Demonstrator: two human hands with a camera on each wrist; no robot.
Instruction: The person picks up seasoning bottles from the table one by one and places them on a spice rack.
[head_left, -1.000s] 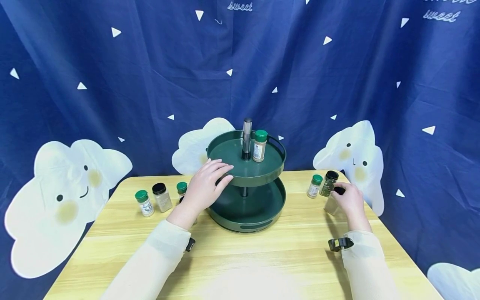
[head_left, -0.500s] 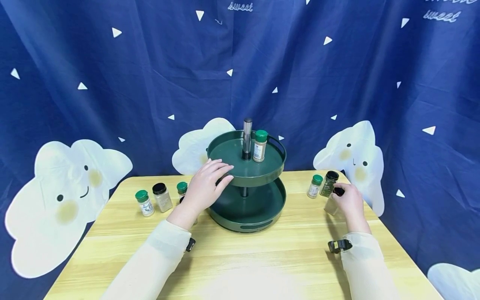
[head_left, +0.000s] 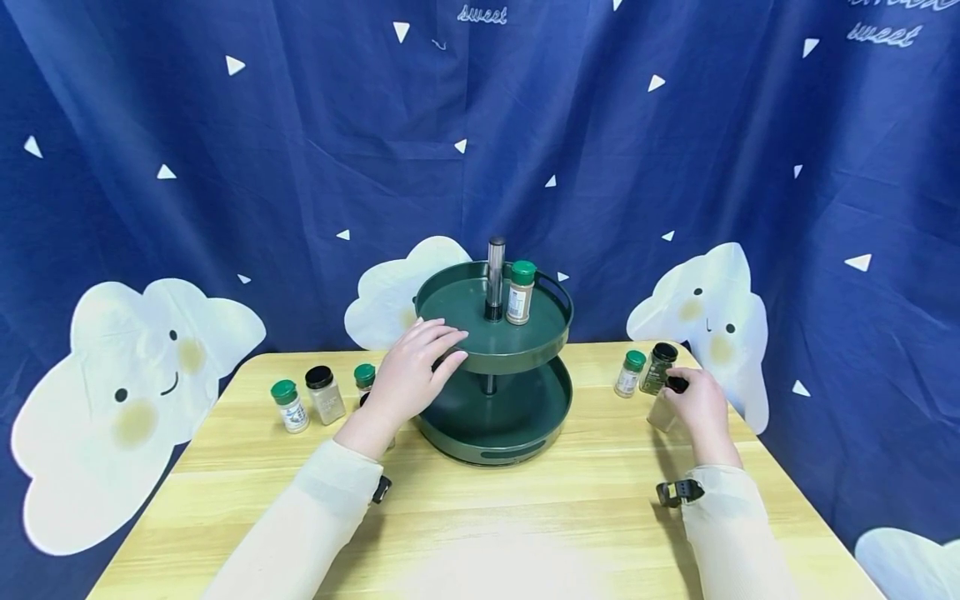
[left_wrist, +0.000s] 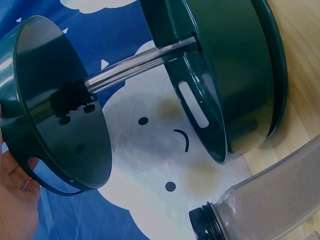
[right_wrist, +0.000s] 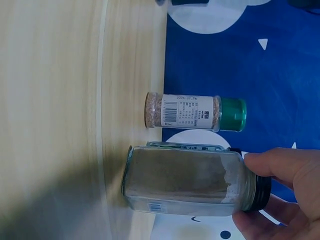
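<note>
A dark green two-tier tray [head_left: 513, 362] with a central metal post stands mid-table. My left hand [head_left: 405, 371] holds the left front of its upper rim, fingers over the edge; in the left wrist view they lie by the handle slot [left_wrist: 34, 164]. At the right, my right hand [head_left: 701, 404] grips a square glass spice jar [right_wrist: 185, 175] by its black cap, thumb on one side and fingers on the other. The jar stands upright with its base at the table. A green-capped spice bottle [right_wrist: 190, 111] and a black-capped dark jar [head_left: 657, 371] stand just behind it.
One green-capped bottle [head_left: 519, 293] stands on the upper tier. Left of the tray are a green-capped bottle [head_left: 291, 408], a black-capped jar [head_left: 326, 396], another green-capped bottle [head_left: 363, 377] and a jar [left_wrist: 270, 200] partly behind my left arm. A blue curtain [head_left: 480, 150] hangs behind the table.
The jar's black cap tilts very slightly in my right hand from the first frame to now. My left hand and the tray stay put.
</note>
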